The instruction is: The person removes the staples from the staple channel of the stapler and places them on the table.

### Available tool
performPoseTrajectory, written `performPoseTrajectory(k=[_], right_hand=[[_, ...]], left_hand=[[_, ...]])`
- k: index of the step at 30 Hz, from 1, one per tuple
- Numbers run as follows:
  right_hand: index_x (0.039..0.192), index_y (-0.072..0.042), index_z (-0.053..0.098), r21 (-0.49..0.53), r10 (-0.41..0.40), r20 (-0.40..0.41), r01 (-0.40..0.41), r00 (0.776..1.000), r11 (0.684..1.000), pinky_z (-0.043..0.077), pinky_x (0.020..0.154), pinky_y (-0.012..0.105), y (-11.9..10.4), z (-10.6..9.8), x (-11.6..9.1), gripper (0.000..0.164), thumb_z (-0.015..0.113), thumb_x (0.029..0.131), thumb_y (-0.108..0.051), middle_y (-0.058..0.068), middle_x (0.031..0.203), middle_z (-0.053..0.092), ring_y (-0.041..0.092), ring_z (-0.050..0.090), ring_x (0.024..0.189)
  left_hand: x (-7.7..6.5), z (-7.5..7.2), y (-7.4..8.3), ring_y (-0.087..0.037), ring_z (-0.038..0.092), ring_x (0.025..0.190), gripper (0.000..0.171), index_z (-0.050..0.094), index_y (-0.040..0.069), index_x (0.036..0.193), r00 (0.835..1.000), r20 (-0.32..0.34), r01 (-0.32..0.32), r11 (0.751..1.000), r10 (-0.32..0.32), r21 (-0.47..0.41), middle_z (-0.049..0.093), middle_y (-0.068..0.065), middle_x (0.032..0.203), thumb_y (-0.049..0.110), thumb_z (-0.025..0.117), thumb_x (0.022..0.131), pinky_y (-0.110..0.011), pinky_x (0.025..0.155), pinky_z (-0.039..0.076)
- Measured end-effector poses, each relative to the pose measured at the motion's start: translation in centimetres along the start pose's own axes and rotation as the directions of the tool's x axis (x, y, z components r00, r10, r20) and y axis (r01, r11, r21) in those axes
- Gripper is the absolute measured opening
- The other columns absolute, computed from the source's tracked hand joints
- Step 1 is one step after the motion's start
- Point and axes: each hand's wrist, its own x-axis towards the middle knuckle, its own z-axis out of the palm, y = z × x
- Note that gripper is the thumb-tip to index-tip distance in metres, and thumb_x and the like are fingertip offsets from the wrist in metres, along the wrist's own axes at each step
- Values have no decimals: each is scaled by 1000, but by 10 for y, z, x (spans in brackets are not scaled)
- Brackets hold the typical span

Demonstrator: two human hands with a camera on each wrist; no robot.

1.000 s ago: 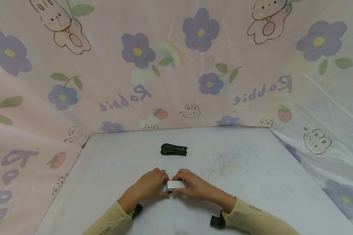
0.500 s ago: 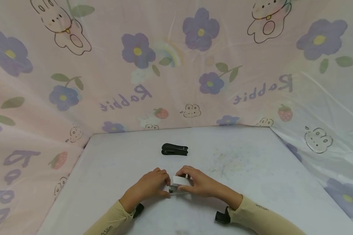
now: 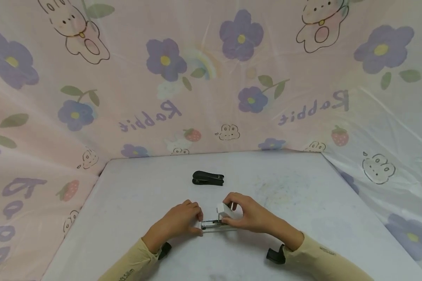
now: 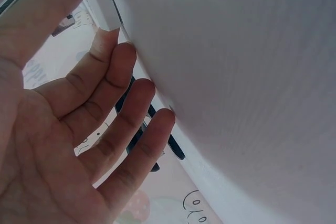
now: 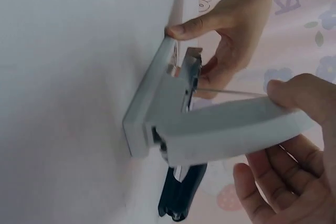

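A white stapler stands on the table with its top arm (image 5: 231,129) swung up and its metal staple track (image 5: 192,69) uncovered. From the lifted arm a thin metal rod runs down to the track. My left hand (image 3: 177,222) holds the left end of the stapler's base (image 3: 218,230) between thumb and forefinger, its other fingers extended in the left wrist view. My right hand (image 3: 254,214) grips the raised arm, thumb (image 5: 296,95) on one side and fingers on the other. The hinge end is partly behind my right hand in the head view.
Beyond the hands lies a black stapler (image 3: 208,178) on the white table (image 3: 144,183). Behind and at the sides hangs a pink curtain (image 3: 204,109) with flowers and rabbits. Black camera mounts (image 3: 276,255) sit at both wrists.
My right hand has lifted the white stapler's top arm up and to the right, opening it away from the base. The left hand stays at the base's left end.
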Motion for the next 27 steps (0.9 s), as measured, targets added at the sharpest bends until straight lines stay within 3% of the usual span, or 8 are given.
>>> performPoseTrajectory(k=[6,11,18,27], right_hand=[[115,-22,63,2,-2,-37,3,999,1000,55,84,40,1,-9,-8,33,87,93,-18,-13,105,65,16,63,95],[113,-24,64,11,6,-42,-5,999,1000,56,85,40,4,-16,-15,35,88,91,-12,-14,103,67,12,64,94],[110,-28,63,15,63,-40,-63,997,998,56,89,39,5,-28,-26,35,87,91,-13,-16,103,66,8,64,93],[113,-23,66,9,128,-26,-128,991,992,51,91,36,14,-41,-42,30,87,93,-16,-14,109,70,10,61,97]], left_hand=[[-1,0,1,-14,56,97,39,69,20,96,1000,9,6,1000,-6,11,63,10,98,42,96,80,-34,82,53],[-1,0,0,-13,54,96,39,67,20,96,1000,3,-8,1000,8,9,61,10,97,41,96,80,-33,81,52],[-2,1,-1,-13,55,97,39,67,20,96,1000,0,-15,1000,15,4,61,10,98,41,96,81,-33,81,52],[-2,-2,1,-13,55,96,38,67,19,96,1000,1,-10,1000,10,-5,62,9,97,40,96,81,-33,81,51]])
